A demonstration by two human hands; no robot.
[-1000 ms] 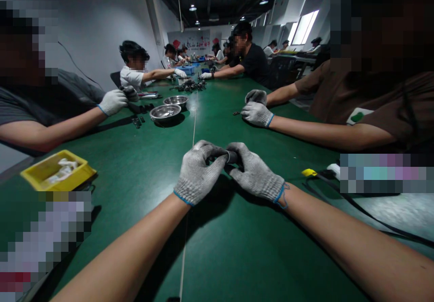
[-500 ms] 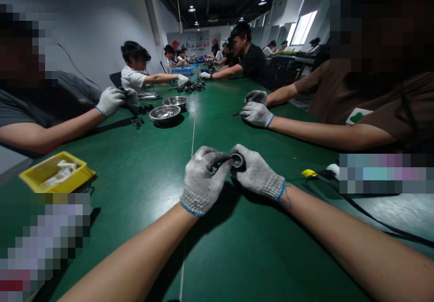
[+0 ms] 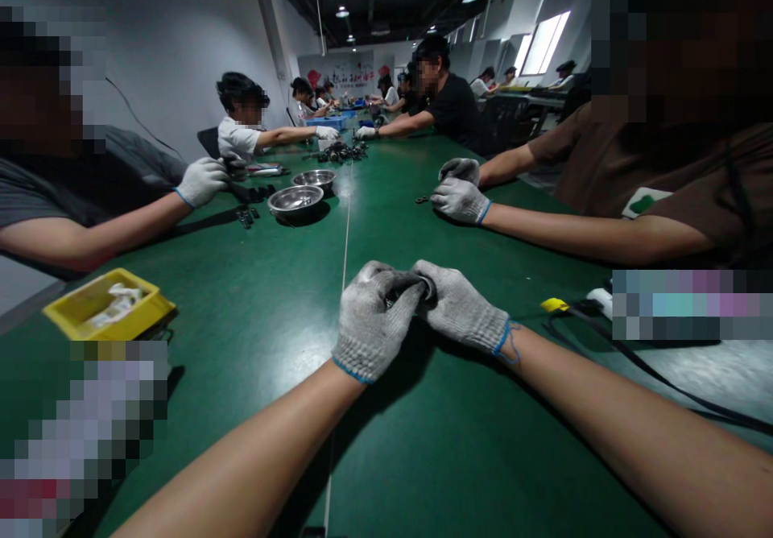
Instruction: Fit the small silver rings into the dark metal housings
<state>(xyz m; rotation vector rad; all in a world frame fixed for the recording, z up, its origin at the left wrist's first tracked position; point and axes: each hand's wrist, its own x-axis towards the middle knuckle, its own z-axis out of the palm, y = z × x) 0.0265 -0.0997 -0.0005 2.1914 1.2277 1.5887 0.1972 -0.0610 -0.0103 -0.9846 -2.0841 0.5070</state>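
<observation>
Both my hands wear grey-white knitted gloves with blue cuffs and meet above the green table. My right hand is closed around a dark round part with a ring-like rim; most of it is hidden by the fingers. My left hand is pinched closed, its fingertips pressed at the opening of that round part. Something small glints between the left fingers, too small to name.
A yellow bin with white items stands at the left. Further off are two metal bowls, small dark parts and a dark heap. Co-workers' gloved hands rest on both sides. A black cable lies right.
My left hand has moved right, and its fingertips now cover the opening of the round part. The right hand has stayed nearly in place, turned slightly.
</observation>
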